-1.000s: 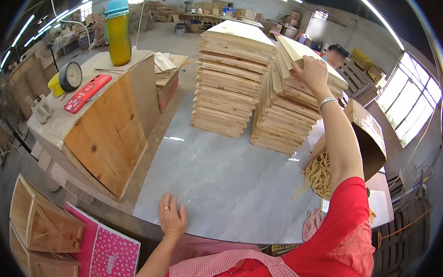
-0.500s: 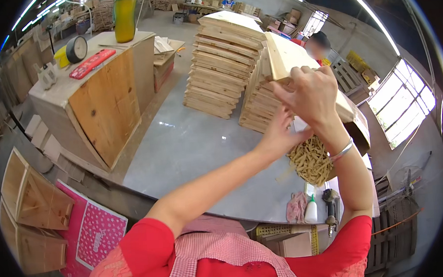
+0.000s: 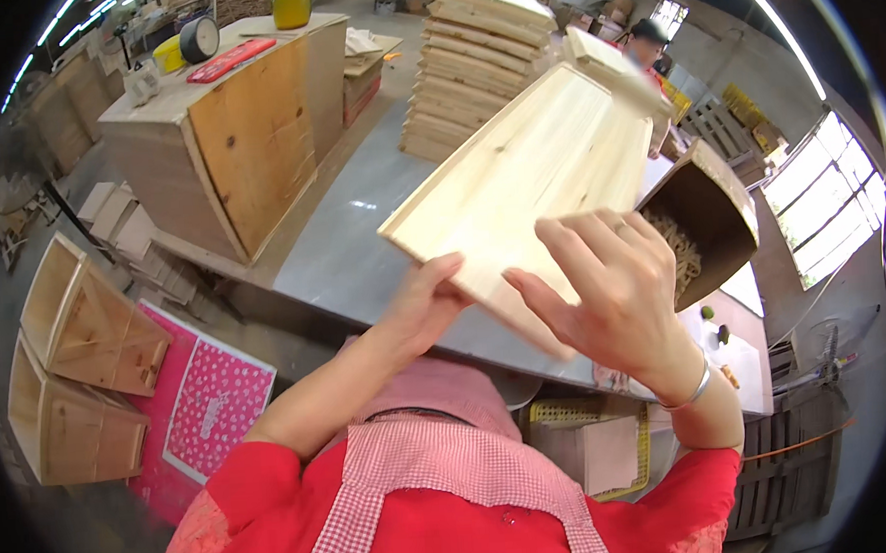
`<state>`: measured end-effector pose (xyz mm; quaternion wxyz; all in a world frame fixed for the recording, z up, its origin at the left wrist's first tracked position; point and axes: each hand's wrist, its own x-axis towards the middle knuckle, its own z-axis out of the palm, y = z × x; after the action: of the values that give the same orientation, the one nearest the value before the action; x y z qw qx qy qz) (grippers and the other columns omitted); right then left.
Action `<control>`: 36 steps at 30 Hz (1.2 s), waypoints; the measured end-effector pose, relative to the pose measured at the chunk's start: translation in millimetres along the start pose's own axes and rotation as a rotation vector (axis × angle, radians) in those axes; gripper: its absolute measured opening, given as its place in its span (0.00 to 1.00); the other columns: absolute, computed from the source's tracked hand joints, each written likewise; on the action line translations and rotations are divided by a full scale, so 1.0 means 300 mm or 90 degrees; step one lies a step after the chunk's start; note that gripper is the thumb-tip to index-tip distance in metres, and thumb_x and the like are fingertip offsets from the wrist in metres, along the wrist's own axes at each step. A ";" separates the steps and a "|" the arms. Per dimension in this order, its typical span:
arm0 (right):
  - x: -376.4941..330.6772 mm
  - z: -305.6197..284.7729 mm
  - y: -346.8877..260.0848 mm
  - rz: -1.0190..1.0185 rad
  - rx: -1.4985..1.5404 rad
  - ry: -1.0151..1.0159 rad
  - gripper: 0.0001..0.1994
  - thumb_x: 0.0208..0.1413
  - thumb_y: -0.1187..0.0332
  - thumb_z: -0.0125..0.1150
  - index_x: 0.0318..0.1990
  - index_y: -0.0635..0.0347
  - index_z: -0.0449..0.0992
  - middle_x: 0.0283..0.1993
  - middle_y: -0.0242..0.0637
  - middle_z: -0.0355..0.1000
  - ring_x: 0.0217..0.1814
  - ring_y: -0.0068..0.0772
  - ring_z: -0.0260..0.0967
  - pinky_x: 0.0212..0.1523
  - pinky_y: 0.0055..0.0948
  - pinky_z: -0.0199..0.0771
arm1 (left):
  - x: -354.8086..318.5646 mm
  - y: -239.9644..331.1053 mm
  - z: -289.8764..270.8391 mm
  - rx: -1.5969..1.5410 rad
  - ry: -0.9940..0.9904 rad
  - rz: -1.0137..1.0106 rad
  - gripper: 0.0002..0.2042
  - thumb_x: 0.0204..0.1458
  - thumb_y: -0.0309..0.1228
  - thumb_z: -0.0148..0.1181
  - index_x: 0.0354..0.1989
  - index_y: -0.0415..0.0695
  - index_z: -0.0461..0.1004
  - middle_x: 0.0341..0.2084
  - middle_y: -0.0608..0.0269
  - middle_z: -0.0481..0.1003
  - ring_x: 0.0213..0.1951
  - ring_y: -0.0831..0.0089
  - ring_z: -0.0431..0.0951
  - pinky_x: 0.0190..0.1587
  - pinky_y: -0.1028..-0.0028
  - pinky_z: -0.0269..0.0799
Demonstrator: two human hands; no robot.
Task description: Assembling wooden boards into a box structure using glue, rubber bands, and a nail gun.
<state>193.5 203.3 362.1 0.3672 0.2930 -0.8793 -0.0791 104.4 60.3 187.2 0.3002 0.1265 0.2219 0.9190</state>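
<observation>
A pale wooden panel [image 3: 498, 183], wide and flat with a tapered outline, slants across the grey table [image 3: 344, 202] in front of me. My left hand [image 3: 424, 302] grips its near edge from below, thumb on top. Over its near right part, my right hand [image 3: 614, 293] hovers with thumb and fingers apart, holding nothing that I can see. Beyond the panel stands a stack of similar wooden panels [image 3: 477, 69]; a second stack behind the held panel is mostly hidden. Close to my right hand, a dark-lined open box [image 3: 705, 218] lies tipped, with small wooden strips [image 3: 680, 254] inside.
A wooden cabinet [image 3: 255, 136] at the left carries a red case [image 3: 233, 60], a roll of tape [image 3: 198, 39] and a jar of yellow liquid [image 3: 292, 6]. Wooden boxes [image 3: 91, 345] stand at lower left. A yellow crate [image 3: 639, 481] sits below the table edge. Another person [image 3: 644, 51] is beyond the table.
The panel has come off the right-hand stack and toward me. My left hand has moved left and nearer onto its edge. My right hand has let go and come down nearer to me.
</observation>
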 end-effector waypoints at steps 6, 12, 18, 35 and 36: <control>-0.247 0.291 -0.035 0.168 0.154 -0.037 0.11 0.49 0.65 0.70 0.36 0.61 0.78 0.32 0.40 0.75 0.32 0.42 0.74 0.33 0.36 0.72 | -0.280 -0.087 -0.351 0.007 0.141 -0.057 0.32 0.56 0.30 0.56 0.69 0.37 0.53 0.64 0.51 0.63 0.66 0.59 0.63 0.70 0.56 0.55; -0.418 0.757 0.108 0.365 0.194 -0.099 0.14 0.53 0.64 0.65 0.43 0.63 0.79 0.45 0.48 0.77 0.43 0.51 0.75 0.43 0.43 0.75 | -0.365 -0.141 -0.539 -0.052 0.263 -0.082 0.27 0.58 0.29 0.58 0.65 0.37 0.58 0.60 0.53 0.67 0.61 0.62 0.69 0.66 0.57 0.63; -0.424 1.094 0.252 0.368 0.075 -0.167 0.23 0.55 0.60 0.62 0.55 0.63 0.73 0.57 0.51 0.72 0.55 0.55 0.72 0.54 0.52 0.72 | -0.341 -0.151 -0.600 -0.004 0.357 -0.080 0.21 0.63 0.32 0.56 0.61 0.39 0.63 0.55 0.56 0.72 0.55 0.65 0.74 0.58 0.62 0.72; 0.095 1.126 0.376 0.555 0.357 0.053 0.32 0.59 0.47 0.57 0.63 0.62 0.69 0.61 0.55 0.70 0.64 0.54 0.67 0.64 0.44 0.65 | -0.440 0.056 -0.254 0.668 0.459 0.125 0.21 0.56 0.20 0.60 0.59 0.32 0.68 0.49 0.57 0.76 0.51 0.70 0.76 0.54 0.68 0.72; 0.104 1.113 0.378 0.579 0.436 0.169 0.32 0.60 0.46 0.55 0.63 0.62 0.69 0.60 0.53 0.71 0.63 0.49 0.68 0.63 0.41 0.65 | -0.437 0.074 -0.224 0.671 0.460 0.121 0.21 0.56 0.20 0.60 0.59 0.32 0.68 0.49 0.57 0.76 0.51 0.70 0.76 0.54 0.68 0.72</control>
<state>-106.9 252.5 181.2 0.3556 -0.0042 -0.8387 0.4124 172.3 -57.7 126.4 0.0219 -0.0413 0.7183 0.6941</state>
